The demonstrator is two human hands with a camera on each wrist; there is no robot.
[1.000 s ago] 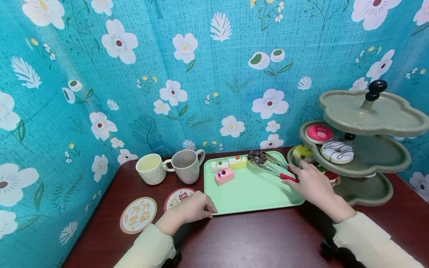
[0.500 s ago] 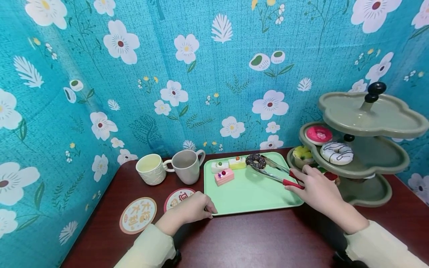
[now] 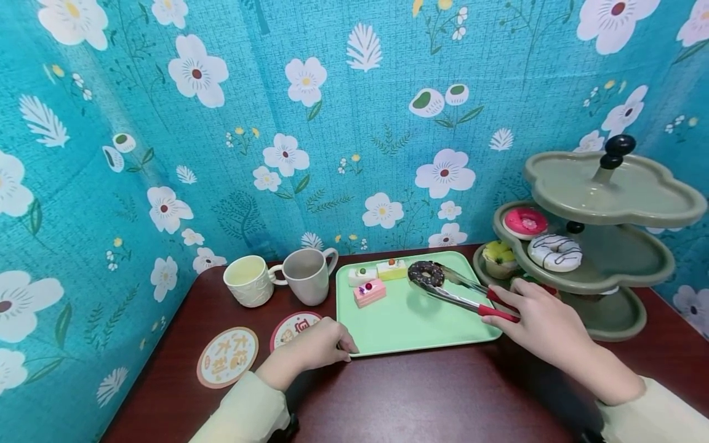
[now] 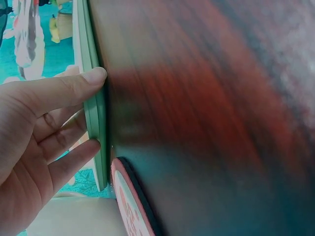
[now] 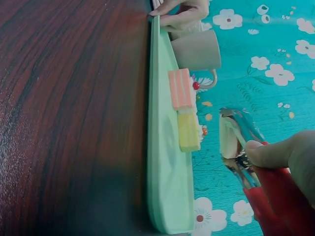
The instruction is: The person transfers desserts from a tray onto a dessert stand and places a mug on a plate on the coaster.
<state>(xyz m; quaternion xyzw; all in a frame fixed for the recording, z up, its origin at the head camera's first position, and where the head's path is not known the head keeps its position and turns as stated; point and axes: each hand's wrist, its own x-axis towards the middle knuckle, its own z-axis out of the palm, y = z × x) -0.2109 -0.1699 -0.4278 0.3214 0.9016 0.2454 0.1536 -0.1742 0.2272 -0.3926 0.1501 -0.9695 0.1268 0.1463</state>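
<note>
My right hand (image 3: 545, 314) grips red-handled metal tongs (image 3: 456, 300). Between the tongs' tips is a dark chocolate donut (image 3: 426, 274) with sprinkles, raised above the green tray (image 3: 410, 332). The right wrist view shows the donut (image 5: 229, 137) apart from the tray surface. At the tray's near left corner, my left hand (image 3: 318, 346) holds the rim; in the left wrist view its thumb and fingers lie about the edge. A pink cake slice (image 3: 370, 293), a yellow one (image 3: 392, 269) and a white one (image 3: 362, 277) sit on the tray's left part.
Right of the tray stands a three-tier green stand (image 3: 615, 271) with a pink donut (image 3: 525, 223), a white donut (image 3: 555, 253) and a yellow-topped tart (image 3: 500, 257). A cream mug (image 3: 249, 282), a grey mug (image 3: 308, 277) and two round coasters (image 3: 228, 357) are at left.
My right hand has drawn right and slightly down, with the tongs lying at a new angle. The donut stays between their tips, shifted only slightly. My left hand keeps its place on the tray.
</note>
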